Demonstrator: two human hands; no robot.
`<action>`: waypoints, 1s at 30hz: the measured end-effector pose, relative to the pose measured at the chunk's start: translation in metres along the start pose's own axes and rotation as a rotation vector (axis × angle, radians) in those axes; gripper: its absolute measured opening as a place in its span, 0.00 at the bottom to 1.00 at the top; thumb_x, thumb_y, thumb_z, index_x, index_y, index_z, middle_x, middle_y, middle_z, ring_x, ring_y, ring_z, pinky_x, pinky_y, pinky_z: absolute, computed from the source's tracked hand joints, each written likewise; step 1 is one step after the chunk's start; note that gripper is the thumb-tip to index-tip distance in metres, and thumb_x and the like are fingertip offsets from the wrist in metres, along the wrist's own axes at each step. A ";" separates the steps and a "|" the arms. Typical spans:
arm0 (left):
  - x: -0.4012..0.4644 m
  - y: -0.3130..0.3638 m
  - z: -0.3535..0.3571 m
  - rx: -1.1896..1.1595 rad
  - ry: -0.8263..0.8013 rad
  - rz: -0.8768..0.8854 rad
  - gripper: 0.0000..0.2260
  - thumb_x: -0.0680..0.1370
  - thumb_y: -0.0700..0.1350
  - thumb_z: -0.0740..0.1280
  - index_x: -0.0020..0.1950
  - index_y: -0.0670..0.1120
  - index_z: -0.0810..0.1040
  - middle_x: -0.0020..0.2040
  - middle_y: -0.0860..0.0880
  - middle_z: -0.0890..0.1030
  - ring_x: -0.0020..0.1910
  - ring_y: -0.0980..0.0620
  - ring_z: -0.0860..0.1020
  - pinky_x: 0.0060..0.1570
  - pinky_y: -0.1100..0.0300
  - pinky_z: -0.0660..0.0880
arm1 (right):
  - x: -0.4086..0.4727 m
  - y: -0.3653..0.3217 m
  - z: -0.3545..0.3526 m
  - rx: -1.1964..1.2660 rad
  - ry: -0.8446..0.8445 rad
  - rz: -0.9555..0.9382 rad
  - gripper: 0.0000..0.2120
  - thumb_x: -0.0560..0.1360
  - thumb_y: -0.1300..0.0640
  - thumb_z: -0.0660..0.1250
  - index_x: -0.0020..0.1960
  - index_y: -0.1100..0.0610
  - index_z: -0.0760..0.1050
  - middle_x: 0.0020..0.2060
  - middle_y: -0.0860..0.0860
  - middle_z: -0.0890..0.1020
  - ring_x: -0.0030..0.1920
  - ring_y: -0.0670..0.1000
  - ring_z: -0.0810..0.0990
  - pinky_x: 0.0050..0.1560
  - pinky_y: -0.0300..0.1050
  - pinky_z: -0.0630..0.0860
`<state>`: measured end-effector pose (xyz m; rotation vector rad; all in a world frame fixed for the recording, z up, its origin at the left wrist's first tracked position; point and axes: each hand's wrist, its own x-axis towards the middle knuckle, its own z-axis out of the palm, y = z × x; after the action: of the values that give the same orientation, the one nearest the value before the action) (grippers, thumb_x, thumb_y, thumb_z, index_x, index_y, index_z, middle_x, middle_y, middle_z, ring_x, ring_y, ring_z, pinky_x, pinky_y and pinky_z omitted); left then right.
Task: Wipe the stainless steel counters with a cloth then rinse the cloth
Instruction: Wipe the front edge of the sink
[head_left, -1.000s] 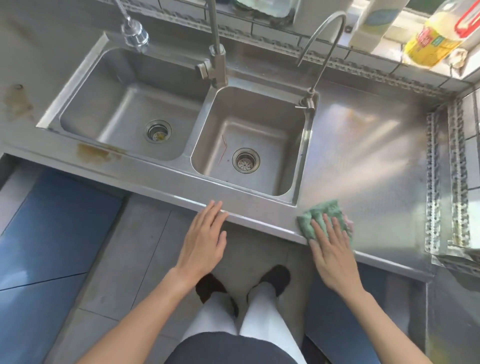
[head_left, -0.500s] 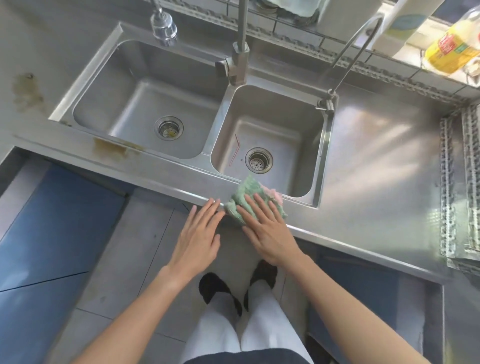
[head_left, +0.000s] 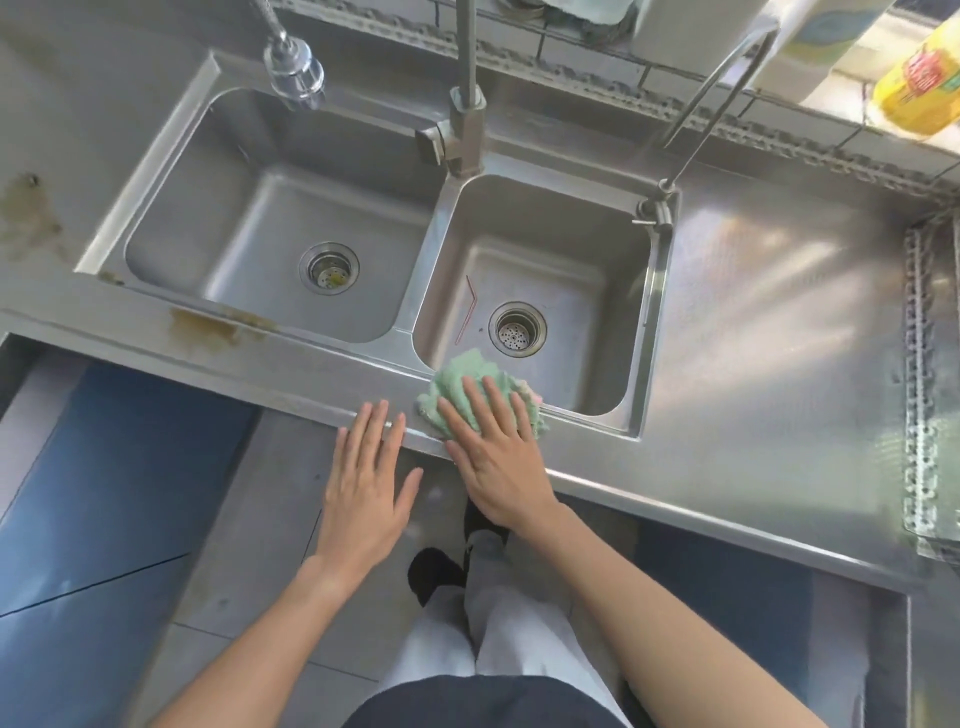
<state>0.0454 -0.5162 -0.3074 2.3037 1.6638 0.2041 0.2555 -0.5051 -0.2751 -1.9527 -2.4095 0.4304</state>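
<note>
A crumpled green cloth (head_left: 475, 384) lies bunched on the front rim of the steel surface (head_left: 769, 364), at the near left corner of the right basin (head_left: 540, 291), its far edge hanging over into that basin; it is a rounded wad with no clear long axis, only slightly wider across than deep. A hint of pink shows at its right edge, too small to make out. The right hand (head_left: 493, 457) lies flat on top of the cloth, fingers straight, spread a little and pointing away from the person, pressing it down and hiding its near half. The left hand (head_left: 366, 483) is open just beside it, fingers straight and close together, the tips touching the front edge of the surface; it holds nothing. There are two basins, the left basin (head_left: 270, 218) the larger, each with one drain, and three taps rise behind them, their tops cut off by the frame. A thin red bent line lies in the right basin. Brownish stains (head_left: 208, 327) mark the front rim by the left basin. A yellow bottle (head_left: 919, 83) is cut off at top right.
</note>
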 end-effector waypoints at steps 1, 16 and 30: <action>-0.005 -0.001 0.001 0.019 -0.004 0.020 0.32 0.84 0.55 0.57 0.85 0.44 0.54 0.86 0.44 0.51 0.86 0.45 0.49 0.83 0.41 0.52 | -0.011 0.011 -0.002 -0.029 -0.014 -0.086 0.25 0.86 0.45 0.51 0.82 0.45 0.58 0.83 0.50 0.55 0.83 0.56 0.46 0.82 0.60 0.46; 0.010 -0.003 -0.025 0.021 -0.078 -0.041 0.29 0.85 0.53 0.58 0.84 0.44 0.59 0.86 0.47 0.54 0.86 0.49 0.51 0.84 0.49 0.47 | 0.046 0.000 -0.008 0.044 -0.040 -0.155 0.25 0.86 0.46 0.51 0.82 0.47 0.60 0.82 0.52 0.59 0.83 0.57 0.51 0.80 0.64 0.52; 0.004 -0.060 -0.048 -0.022 -0.063 0.018 0.30 0.84 0.46 0.62 0.85 0.45 0.55 0.86 0.46 0.55 0.85 0.47 0.52 0.82 0.47 0.51 | 0.008 0.006 -0.012 0.050 0.012 0.351 0.24 0.84 0.47 0.51 0.79 0.48 0.66 0.79 0.53 0.67 0.81 0.56 0.58 0.79 0.63 0.55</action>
<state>-0.0213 -0.4880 -0.2807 2.2849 1.6032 0.1510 0.2615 -0.4936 -0.2666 -2.3510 -2.0253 0.4753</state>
